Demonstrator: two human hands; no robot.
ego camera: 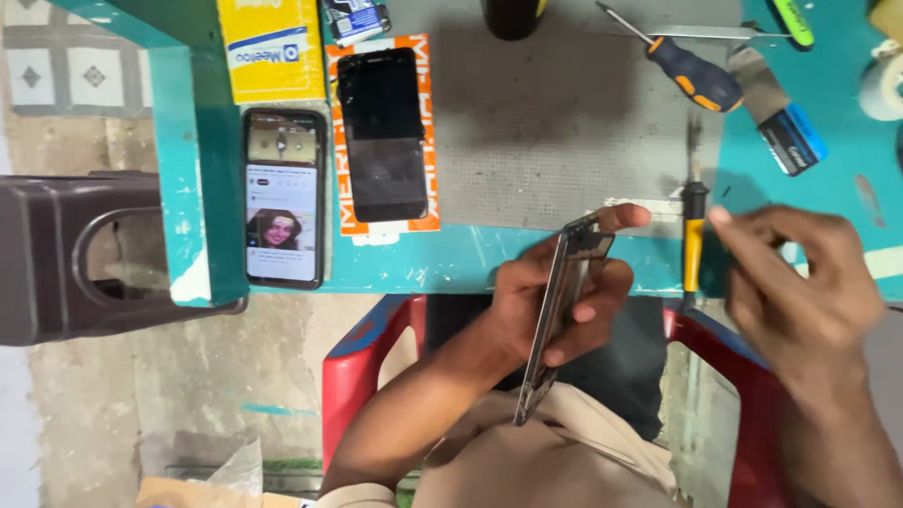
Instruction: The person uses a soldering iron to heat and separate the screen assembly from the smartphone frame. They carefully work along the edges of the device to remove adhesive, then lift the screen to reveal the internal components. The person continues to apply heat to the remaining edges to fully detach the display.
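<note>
Nearest the camera, the left hand grips an opened phone frame edge-on, its fingers wrapped around one long side and the thumb stretched past the top end, holding it above the lap and a red plastic chair. The right hand hovers just beside it, blurred, fingers loosely curled and holding nothing. Behind them, on the teal tabletop, a yellow-handled tool lies near the edge. Further left rest a lit smartphone and a dark phone on an orange-bordered card. Farthest back lies a black-and-orange screwdriver.
</note>
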